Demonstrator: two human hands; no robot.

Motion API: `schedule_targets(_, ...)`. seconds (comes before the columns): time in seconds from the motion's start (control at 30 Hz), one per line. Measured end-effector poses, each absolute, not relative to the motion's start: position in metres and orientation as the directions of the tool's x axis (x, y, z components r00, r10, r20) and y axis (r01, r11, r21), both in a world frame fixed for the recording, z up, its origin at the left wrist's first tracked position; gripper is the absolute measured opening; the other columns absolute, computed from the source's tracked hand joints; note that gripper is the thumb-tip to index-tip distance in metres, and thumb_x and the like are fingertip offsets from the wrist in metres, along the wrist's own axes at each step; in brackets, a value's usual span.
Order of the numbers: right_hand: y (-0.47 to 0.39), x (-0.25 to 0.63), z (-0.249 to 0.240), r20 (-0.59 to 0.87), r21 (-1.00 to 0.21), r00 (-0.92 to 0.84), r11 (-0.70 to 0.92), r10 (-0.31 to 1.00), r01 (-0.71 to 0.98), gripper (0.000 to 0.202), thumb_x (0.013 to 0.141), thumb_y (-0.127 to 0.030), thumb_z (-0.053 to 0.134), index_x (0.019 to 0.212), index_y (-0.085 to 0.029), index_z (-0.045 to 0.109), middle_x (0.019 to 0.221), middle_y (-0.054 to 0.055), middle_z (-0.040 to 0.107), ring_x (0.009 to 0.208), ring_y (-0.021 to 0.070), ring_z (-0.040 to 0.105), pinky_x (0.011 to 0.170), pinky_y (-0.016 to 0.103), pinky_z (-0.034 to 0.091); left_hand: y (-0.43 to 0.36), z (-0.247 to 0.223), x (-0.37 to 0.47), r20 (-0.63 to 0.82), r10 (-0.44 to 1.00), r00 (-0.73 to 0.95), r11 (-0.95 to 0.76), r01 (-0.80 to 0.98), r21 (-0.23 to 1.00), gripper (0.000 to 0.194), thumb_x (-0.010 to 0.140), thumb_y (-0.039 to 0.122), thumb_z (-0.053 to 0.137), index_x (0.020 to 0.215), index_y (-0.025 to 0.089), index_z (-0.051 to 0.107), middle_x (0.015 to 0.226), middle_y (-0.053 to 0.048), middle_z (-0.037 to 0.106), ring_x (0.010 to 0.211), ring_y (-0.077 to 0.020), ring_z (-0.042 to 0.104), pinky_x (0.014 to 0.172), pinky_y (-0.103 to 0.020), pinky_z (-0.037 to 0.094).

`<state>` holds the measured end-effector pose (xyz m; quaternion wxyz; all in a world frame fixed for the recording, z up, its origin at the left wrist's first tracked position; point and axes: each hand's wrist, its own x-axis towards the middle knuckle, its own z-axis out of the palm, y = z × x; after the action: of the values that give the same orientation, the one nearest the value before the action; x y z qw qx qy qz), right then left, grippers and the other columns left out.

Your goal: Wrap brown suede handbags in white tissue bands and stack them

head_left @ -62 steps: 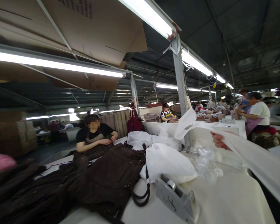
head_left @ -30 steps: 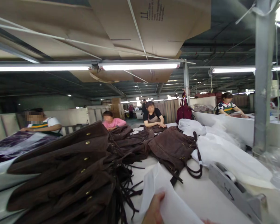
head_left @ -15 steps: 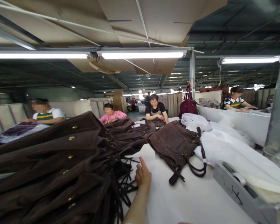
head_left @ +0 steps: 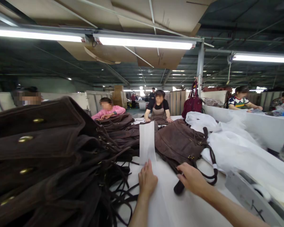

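Near the middle, my left hand [head_left: 147,179] touches the lower part of a strip of white paper [head_left: 146,142], its fingers extended and lying on it. To its right, my right hand [head_left: 191,178] is at the lower edge of a dark brown bag [head_left: 177,140], by the dark strap end [head_left: 179,188]; its fingers are bent, and whether they grip the strap is unclear. The bag lies flat on the white table. A big pile of brown bags [head_left: 44,157] with brass studs and dangling straps fills the left side.
A grey tape dispenser [head_left: 253,195] stands at the lower right. White plastic sheeting [head_left: 246,148] lies behind it. A maroon bag [head_left: 192,102] hangs by a post. Across the table, people work with more brown bags; another person is at the far right.
My right hand has come into view and moved to the brown bag's lower edge. The white paper now stands up in a narrow strip above my left hand. The camera view has shifted.
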<state>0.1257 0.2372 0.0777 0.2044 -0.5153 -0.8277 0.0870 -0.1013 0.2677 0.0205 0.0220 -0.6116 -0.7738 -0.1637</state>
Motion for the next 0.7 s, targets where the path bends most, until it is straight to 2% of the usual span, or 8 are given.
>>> schedule_targets(0.1, 0.288, 0.079, 0.069, 0.291, -0.255, -0.285, 0.361, 0.913, 0.897, 0.06, 0.081, -0.029, 0.061, 0.137, -0.012, 0.047, 0.138, 0.019, 0.047, 0.129, 0.0311, 0.043, 0.101, 0.038, 0.039, 0.272, 0.019, -0.107, 0.23, 0.933, -0.275, 0.223, 0.948, 0.229, 0.087, 0.067, 0.003, 0.042, 0.15, 0.012, 0.017, 0.155, -0.016, 0.023, 0.133, -0.0279, 0.037, 0.105, -0.04, 0.03)
schedule_targets(0.17, 0.315, 0.051, 0.057, 0.288, -0.219, -0.224, 0.291, 0.931, 0.931, 0.075, 0.076, -0.021, 0.065, 0.145, -0.01, 0.035, 0.143, 0.024, 0.04, 0.131, 0.0359, 0.04, 0.099, 0.044, 0.041, 0.274, 0.017, -0.109, 0.224, 0.936, -0.27, 0.22, 0.949, 0.225, 0.087, 0.066, 0.003, 0.042, 0.15, 0.013, 0.02, 0.154, -0.014, 0.028, 0.133, -0.0266, 0.038, 0.104, -0.039, 0.031)
schedule_targets(0.23, 0.335, 0.035, 0.048, 0.259, -0.223, -0.191, 0.251, 0.947, 0.942, 0.071, 0.077, -0.01, 0.058, 0.144, -0.01, 0.036, 0.131, 0.027, 0.051, 0.118, 0.0357, 0.052, 0.089, 0.045, 0.046, 0.273, 0.015, -0.11, 0.223, 0.94, -0.259, 0.209, 0.952, 0.223, 0.085, 0.067, 0.003, 0.041, 0.149, 0.014, 0.024, 0.152, -0.011, 0.034, 0.133, -0.0242, 0.036, 0.106, -0.037, 0.029)
schedule_targets(0.33, 0.357, 0.044, 0.053, 0.225, -0.269, -0.199, 0.257, 0.954, 0.928, 0.051, 0.079, -0.001, 0.045, 0.128, -0.009, 0.054, 0.101, 0.021, 0.067, 0.093, 0.0287, 0.066, 0.079, 0.038, 0.048, 0.271, 0.011, -0.11, 0.226, 0.94, -0.256, 0.202, 0.951, 0.235, 0.084, 0.067, 0.003, 0.041, 0.148, 0.013, 0.026, 0.151, -0.01, 0.036, 0.134, -0.0227, 0.035, 0.106, -0.036, 0.028)
schedule_targets(0.4, 0.365, 0.071, 0.07, 0.249, -0.303, -0.224, 0.296, 0.942, 0.906, 0.044, 0.078, -0.002, 0.042, 0.116, -0.012, 0.06, 0.099, 0.016, 0.068, 0.094, 0.0243, 0.065, 0.083, 0.033, 0.046, 0.27, 0.01, -0.11, 0.231, 0.937, -0.261, 0.2, 0.946, 0.255, 0.084, 0.066, 0.003, 0.041, 0.148, 0.011, 0.026, 0.151, -0.01, 0.036, 0.133, -0.0227, 0.035, 0.107, -0.035, 0.027)
schedule_targets(0.53, 0.351, 0.145, 0.109, 0.319, -0.373, -0.316, 0.425, 0.894, 0.825, 0.043, 0.074, -0.006, 0.038, 0.11, -0.017, 0.059, 0.102, 0.006, 0.067, 0.098, 0.0173, 0.061, 0.086, 0.024, 0.043, 0.27, 0.01, -0.11, 0.233, 0.933, -0.274, 0.196, 0.931, 0.309, 0.083, 0.066, 0.003, 0.041, 0.148, 0.009, 0.025, 0.15, -0.01, 0.037, 0.133, -0.0229, 0.035, 0.106, -0.036, 0.027)
schedule_targets(0.6, 0.326, 0.177, 0.114, 0.316, -0.466, -0.373, 0.485, 0.872, 0.74, 0.045, 0.069, -0.008, 0.037, 0.106, -0.017, 0.06, 0.098, 0.005, 0.067, 0.098, 0.0185, 0.06, 0.086, 0.025, 0.044, 0.271, 0.01, -0.111, 0.233, 0.932, -0.279, 0.193, 0.923, 0.334, 0.083, 0.066, 0.002, 0.041, 0.148, 0.01, 0.025, 0.15, -0.01, 0.038, 0.133, -0.0228, 0.035, 0.107, -0.036, 0.027)
schedule_targets(0.7, 0.276, 0.203, 0.097, 0.193, -0.597, -0.484, 0.494, 0.854, 0.632, 0.048, 0.06, -0.011, 0.039, 0.101, -0.019, 0.062, 0.098, 0.004, 0.067, 0.1, 0.0221, 0.059, 0.087, 0.029, 0.044, 0.272, 0.008, -0.114, 0.241, 0.933, -0.267, 0.171, 0.919, 0.356, 0.078, 0.07, 0.002, 0.043, 0.146, 0.017, 0.031, 0.148, -0.009, 0.041, 0.132, -0.0229, 0.036, 0.107, -0.036, 0.028)
